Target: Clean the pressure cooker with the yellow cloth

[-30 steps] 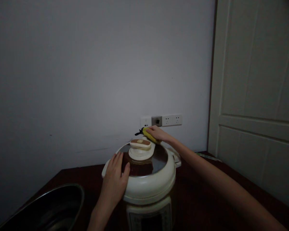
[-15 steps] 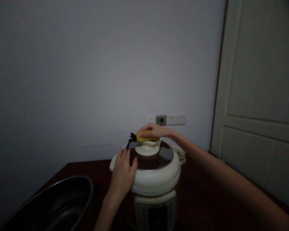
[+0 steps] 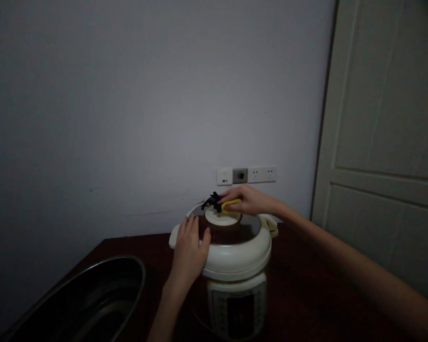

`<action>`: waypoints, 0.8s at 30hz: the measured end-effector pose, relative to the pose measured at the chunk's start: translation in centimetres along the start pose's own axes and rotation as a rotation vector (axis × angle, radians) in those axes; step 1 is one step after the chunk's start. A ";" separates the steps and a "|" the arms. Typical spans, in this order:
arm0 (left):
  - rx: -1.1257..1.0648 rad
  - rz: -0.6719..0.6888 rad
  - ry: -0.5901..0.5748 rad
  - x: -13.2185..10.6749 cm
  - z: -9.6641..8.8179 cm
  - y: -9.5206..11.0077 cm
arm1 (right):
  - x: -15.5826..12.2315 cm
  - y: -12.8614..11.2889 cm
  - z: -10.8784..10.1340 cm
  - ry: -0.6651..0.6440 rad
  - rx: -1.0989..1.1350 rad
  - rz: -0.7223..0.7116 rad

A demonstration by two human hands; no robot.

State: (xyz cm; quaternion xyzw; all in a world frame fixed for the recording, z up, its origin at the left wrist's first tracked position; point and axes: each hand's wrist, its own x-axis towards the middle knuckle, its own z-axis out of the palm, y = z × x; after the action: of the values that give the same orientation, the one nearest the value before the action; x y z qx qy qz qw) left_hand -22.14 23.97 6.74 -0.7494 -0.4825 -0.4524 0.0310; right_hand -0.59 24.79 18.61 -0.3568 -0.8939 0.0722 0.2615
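Note:
A white electric pressure cooker stands in front of me, its lid on and its control panel facing me. On the left of the lid rests my left hand, flat with its fingers stretched out. My right hand is closed on a soft yellow cloth with a black, ragged end that sticks out to the left. The cloth touches the round white knob at the middle of the lid and hides part of it.
A large metal basin sits at the lower left on the dark red table. Behind the cooker is a grey wall with sockets and a switch plate. A pale panelled door stands at the right.
My right hand and the yellow cloth have moved right across the knob, and the black end now lies over the lid. My left hand stays on the lid. The view has shifted slightly.

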 end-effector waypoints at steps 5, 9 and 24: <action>0.022 0.002 -0.003 -0.1 -0.2 0.4 | 0.6 -0.6 0.2 -0.020 -0.020 0.020; 0.032 -0.011 -0.021 -0.1 -0.4 0.7 | 4.3 -0.6 1.2 -0.069 -0.048 0.100; 0.010 0.038 -0.014 0.2 -0.3 0.4 | -1.0 0.1 1.0 0.108 0.025 0.084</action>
State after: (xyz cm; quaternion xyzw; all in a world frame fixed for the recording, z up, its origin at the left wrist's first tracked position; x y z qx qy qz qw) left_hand -22.06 23.73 7.21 -0.7614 -0.4705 -0.4442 0.0402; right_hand -0.44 24.30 17.32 -0.3942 -0.8617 0.0749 0.3107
